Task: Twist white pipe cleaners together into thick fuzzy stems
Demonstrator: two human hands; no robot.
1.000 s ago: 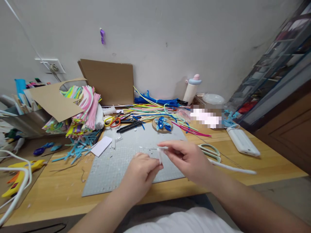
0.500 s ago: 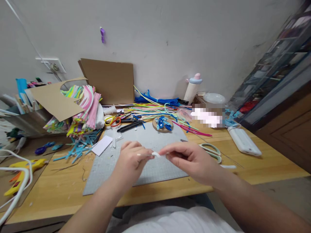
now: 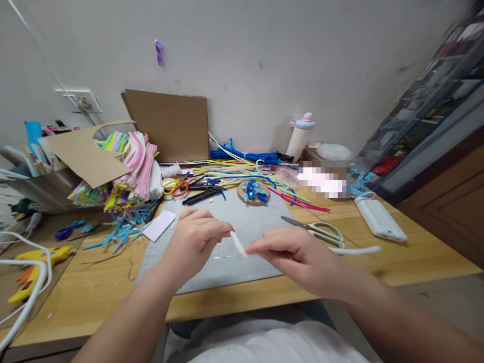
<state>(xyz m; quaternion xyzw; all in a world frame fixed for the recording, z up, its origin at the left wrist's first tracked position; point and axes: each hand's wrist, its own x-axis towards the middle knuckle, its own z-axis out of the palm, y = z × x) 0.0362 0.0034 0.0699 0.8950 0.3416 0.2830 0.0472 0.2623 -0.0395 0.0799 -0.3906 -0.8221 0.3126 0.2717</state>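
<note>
A white pipe cleaner spans the gap between my hands above the grey cutting mat. My left hand pinches its upper left end. The fingertips of my right hand are closed on its lower end. Beyond the right hand, another white fuzzy length sticks out to the right; whether it joins the piece between the hands is hidden. Scissors with pale green handles lie open just behind my right hand. A round wooden slice with a blue flower-like piece stands at the mat's back edge.
Coloured pipe cleaners spread along the wall, with bundles at left. A yellow glue gun and white cable lie far left. At right are a white power bank and a bottle. Red-yellow scissors rest behind the mat.
My hands have moved slightly apart, the left going left. The white pipe cleaner between them went from a short curve to a longer, straighter slanting stretch. More white length shows right of my right hand.
</note>
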